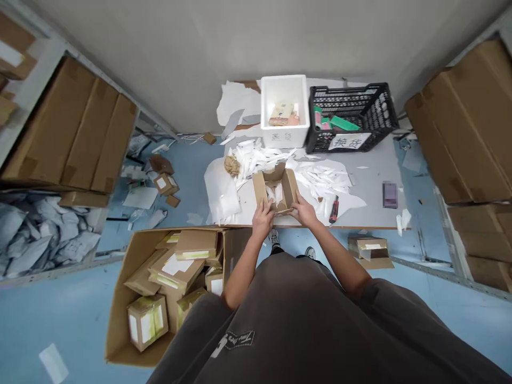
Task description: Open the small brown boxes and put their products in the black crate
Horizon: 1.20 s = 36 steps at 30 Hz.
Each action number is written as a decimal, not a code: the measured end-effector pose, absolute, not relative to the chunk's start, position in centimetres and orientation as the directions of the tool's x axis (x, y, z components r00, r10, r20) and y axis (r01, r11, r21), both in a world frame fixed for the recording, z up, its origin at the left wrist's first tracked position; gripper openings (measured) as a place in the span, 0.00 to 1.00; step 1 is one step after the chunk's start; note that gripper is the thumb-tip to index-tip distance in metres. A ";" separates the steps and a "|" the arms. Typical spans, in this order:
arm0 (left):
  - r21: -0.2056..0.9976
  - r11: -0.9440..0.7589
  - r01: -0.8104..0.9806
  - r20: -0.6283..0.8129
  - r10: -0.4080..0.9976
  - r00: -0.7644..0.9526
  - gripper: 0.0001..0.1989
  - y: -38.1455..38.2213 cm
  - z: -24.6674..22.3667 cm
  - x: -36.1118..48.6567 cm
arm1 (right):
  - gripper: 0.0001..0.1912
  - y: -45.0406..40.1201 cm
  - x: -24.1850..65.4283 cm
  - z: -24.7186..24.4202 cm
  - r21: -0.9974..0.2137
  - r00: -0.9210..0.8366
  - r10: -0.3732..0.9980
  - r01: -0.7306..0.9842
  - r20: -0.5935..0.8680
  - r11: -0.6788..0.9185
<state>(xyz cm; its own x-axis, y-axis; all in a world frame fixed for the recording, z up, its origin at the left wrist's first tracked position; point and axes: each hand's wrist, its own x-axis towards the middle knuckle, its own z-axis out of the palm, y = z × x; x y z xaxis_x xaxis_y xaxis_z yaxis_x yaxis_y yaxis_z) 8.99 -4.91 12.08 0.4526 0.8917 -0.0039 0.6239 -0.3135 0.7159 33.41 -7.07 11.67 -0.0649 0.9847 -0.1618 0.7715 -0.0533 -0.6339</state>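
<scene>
A small open cardboard box (276, 188) stands on the grey table (372, 213) with its flaps up and white paper inside. My left hand (263, 218) grips its near left side. My right hand (304, 210) holds its near right side. White paper scraps (320, 178) lie heaped around the box. A red utility knife (334, 209) lies just right of my right hand.
A white foam box (285, 109) and a black plastic crate (350, 117) stand at the table's far edge. A phone (389, 194) lies at the right. A large carton (140, 298) of small boxes sits on the floor at my left. Stacked cartons (70, 128) flank both sides.
</scene>
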 end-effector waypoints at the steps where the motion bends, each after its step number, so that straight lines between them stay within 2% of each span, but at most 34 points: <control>1: 0.730 -0.339 0.594 0.028 0.882 0.470 0.09 -5.1 13.0 11.0 | 0.07 -8.2 35.3 12.5 -0.651 -0.024 0.994 0.757 -0.109 -0.053; 5: 0.771 -0.440 0.460 0.105 0.801 0.590 0.10 -7.0 15.8 20.9 | 0.07 -14.9 44.0 15.0 -0.675 0.192 0.981 0.728 0.040 -0.115; 11: 0.852 -0.483 0.205 0.114 0.551 0.827 0.08 -13.6 16.8 38.1 | 0.08 -29.8 57.0 15.5 -0.644 0.538 0.841 0.665 0.062 -0.378; 18: 0.818 -0.566 -0.104 0.149 0.034 0.988 0.09 -26.9 15.4 55.3 | 0.13 -50.8 63.4 14.5 -0.576 0.880 0.469 0.424 0.078 -0.699; 23: 0.772 -0.552 -0.315 0.154 -0.319 0.935 0.08 -37.6 14.1 62.2 | 0.14 -62.8 62.7 13.5 -0.544 0.982 0.184 0.180 0.049 -0.819; 26: 0.735 -0.552 -0.393 0.153 -0.431 0.890 0.14 -41.7 13.3 64.5 | 0.22 -67.0 62.6 12.8 -0.508 0.996 0.087 0.066 -0.018 -0.859; 29: 0.705 -0.561 -0.433 0.137 -0.492 0.860 0.34 -43.0 12.5 65.8 | 0.37 -69.4 63.3 12.3 -0.488 0.999 0.017 0.001 -0.029 -0.873; 31: 0.709 -0.581 -0.400 0.110 -0.469 0.876 0.43 -42.2 12.2 66.0 | 0.39 -70.1 64.1 12.3 -0.511 1.000 0.010 0.018 0.019 -0.860; 33: 0.719 -0.617 -0.319 0.086 -0.377 0.922 0.43 -40.2 12.1 65.6 | 0.36 -69.8 65.2 12.3 -0.536 0.997 0.047 0.074 0.065 -0.841; 36: 0.721 -0.673 -0.166 0.081 -0.156 0.984 0.41 -36.0 12.5 63.6 | 0.33 -67.5 67.2 12.4 -0.549 0.984 0.154 0.179 0.091 -0.816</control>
<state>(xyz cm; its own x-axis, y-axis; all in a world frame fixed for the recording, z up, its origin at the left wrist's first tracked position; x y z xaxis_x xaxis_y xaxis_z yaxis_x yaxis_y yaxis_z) 63.61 -36.03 12.55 0.9844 -0.1561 0.0809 -0.1660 -0.6726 0.7212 67.23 -67.47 12.41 0.9838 0.1545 0.0907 0.1788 -0.8165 -0.5490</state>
